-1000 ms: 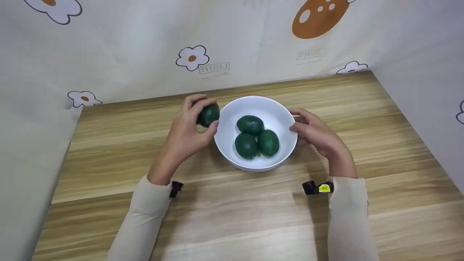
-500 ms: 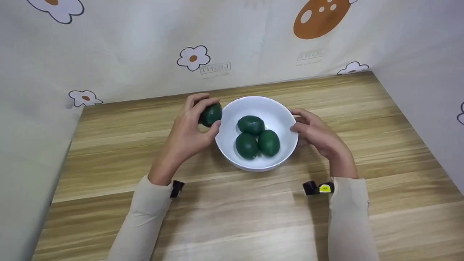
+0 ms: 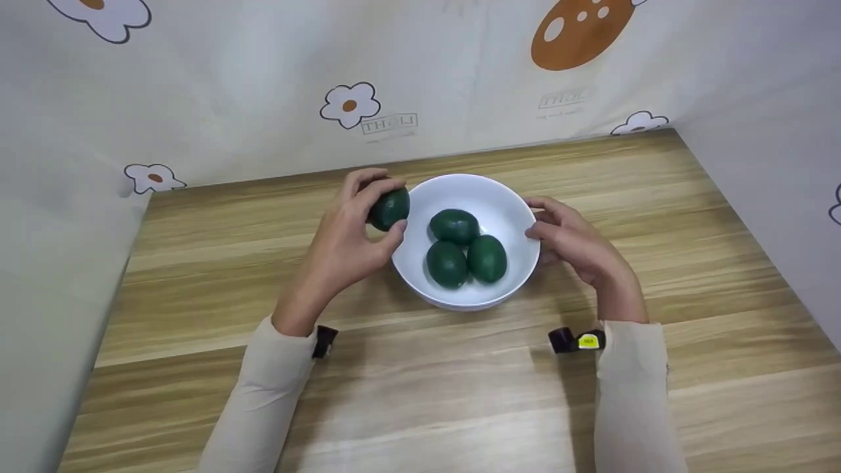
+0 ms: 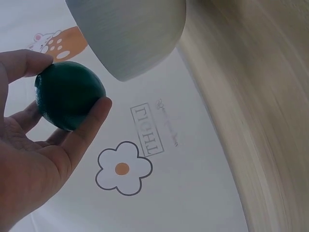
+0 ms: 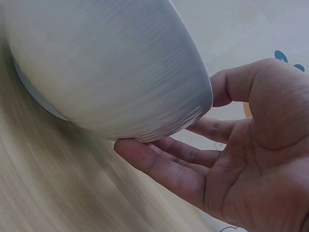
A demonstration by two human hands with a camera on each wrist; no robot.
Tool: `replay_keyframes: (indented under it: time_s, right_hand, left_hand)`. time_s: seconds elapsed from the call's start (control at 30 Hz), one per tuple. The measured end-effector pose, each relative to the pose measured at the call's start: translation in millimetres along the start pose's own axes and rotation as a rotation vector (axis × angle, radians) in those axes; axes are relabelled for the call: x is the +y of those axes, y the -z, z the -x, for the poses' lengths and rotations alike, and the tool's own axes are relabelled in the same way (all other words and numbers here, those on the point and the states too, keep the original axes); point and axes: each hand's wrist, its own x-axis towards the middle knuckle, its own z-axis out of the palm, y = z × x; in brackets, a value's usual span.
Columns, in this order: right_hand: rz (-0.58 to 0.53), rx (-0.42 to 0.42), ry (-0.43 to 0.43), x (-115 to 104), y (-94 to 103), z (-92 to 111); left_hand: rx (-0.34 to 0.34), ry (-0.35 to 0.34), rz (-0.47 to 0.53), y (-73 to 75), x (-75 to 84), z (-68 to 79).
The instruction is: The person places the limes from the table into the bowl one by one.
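A white bowl (image 3: 465, 295) stands on the table, with three dark green limes (image 3: 487, 259) lying together inside it. My left hand (image 3: 351, 236) holds another glossy green lime (image 3: 390, 209) between thumb and fingers, right at the bowl's left rim. In the left wrist view this lime (image 4: 70, 94) sits in the fingertips beside the bowl's outer wall (image 4: 135, 34). On the opposite side my right hand (image 3: 578, 243) grips the bowl, thumb over the rim and fingers against the outer wall. The right wrist view shows those fingers (image 5: 164, 169) under the bowl's curved side (image 5: 106, 72).
The wood-grain table (image 3: 447, 394) reaches to a pale cloth (image 3: 263, 98) with printed flowers, which rises behind it and along both sides. Small black wrist cameras hang at both sleeves, one by the left cuff (image 3: 282, 328).
My left hand has moved slightly right with its lime, up to the bowl's rim. The right hand, the bowl and the limes in it have stayed put.
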Motion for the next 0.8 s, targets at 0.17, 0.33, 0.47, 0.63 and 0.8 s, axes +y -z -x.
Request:
replay_keyframes:
  time_s: [0.17,0.33,0.47,0.63,0.8]
  right_hand:
    - [-0.001,0.004,-0.001,-0.3,-0.5,-0.4]
    - [0.001,0.008,0.002,-0.1,-0.9,-0.5]
    - [0.002,0.006,0.003,-0.2,-0.7,-0.6]
    - [0.003,0.005,0.001,-0.8,-0.9,-0.7]
    - [0.011,0.011,-0.008,-0.7,-0.9,-1.1]
  left_hand:
    - [-0.02,-0.01,0.001,-0.3,2.2,-0.9]
    - [-0.065,-0.005,-0.006,-0.3,3.3,-1.7]
    - [-0.084,-0.01,-0.02,-0.6,3.6,-2.4]
    - [-0.093,-0.012,-0.027,-0.9,4.4,-2.3]
    - [-0.087,-0.037,-0.025,-3.1,5.5,-1.4]
